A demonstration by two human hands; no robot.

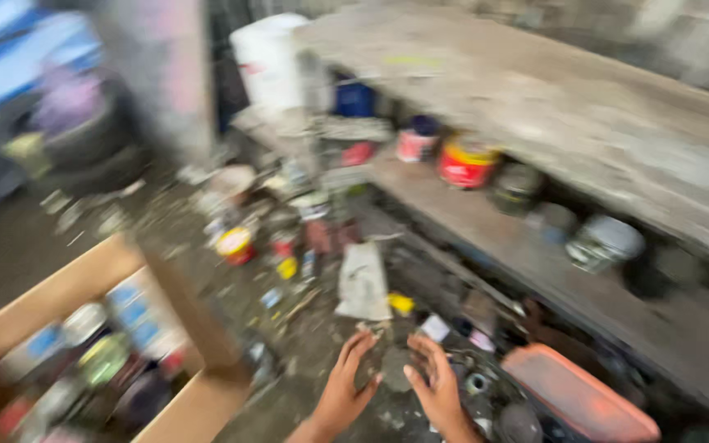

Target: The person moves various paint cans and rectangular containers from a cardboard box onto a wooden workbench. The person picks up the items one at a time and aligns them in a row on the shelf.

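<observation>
Head view, heavily blurred: both hands low over the littered floor [289,344], left hand [344,392] and right hand [436,385] facing each other, fingers [360,346] spread apart, a small dark object [394,369] between the palms; whether they touch it, I cannot tell. Left of the fingers, a cardboard box [51,303] of cans; right, an orange lid [576,394]; beyond, a red can [466,164] on the shelf [486,230].

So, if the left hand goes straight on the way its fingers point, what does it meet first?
Probably the crumpled white bag lying on the littered floor just beyond the left hand; the picture is blurred, so depth is uncertain.
</observation>
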